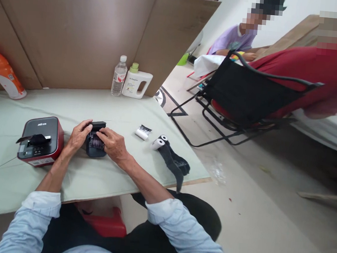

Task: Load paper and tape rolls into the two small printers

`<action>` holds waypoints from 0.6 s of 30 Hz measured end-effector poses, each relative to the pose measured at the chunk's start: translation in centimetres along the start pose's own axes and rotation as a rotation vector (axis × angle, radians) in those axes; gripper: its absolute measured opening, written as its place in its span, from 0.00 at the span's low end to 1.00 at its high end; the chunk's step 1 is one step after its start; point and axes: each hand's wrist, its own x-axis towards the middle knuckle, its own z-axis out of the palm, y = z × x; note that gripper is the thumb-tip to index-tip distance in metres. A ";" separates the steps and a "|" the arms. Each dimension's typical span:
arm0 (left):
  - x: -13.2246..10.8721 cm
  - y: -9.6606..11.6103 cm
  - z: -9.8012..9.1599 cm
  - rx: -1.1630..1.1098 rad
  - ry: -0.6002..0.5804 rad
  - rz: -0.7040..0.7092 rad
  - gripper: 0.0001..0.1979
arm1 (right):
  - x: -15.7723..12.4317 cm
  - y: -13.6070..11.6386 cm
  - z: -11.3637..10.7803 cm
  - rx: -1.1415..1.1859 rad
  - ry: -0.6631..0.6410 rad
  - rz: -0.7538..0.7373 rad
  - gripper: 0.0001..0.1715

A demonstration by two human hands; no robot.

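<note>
"What's being held?"
"Left hand (78,136), half-curled, holds a small black device (97,152); right hand (114,144), loosely bent, touches it, grip unclear."
"Where's that?"
"Midway between front and back edges of the surface (128,113); white rolls (157,144) lie nearer its right edge."

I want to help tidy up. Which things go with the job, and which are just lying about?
Seem part of the job:
small dark gadget, touched by the left hand and right hand
white rolls, probably
black-and-red box, maybe

Seem just left about:
orange bottle
clear bottle
white jug
</note>
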 end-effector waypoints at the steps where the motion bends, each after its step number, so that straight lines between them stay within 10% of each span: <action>1: 0.0 0.1 0.0 0.002 -0.004 -0.001 0.27 | 0.0 -0.1 0.1 -0.003 -0.017 0.004 0.23; 18: -0.1 0.4 -0.1 0.011 -0.016 0.008 0.28 | -0.6 -0.7 -0.7 0.015 -0.110 -0.014 0.25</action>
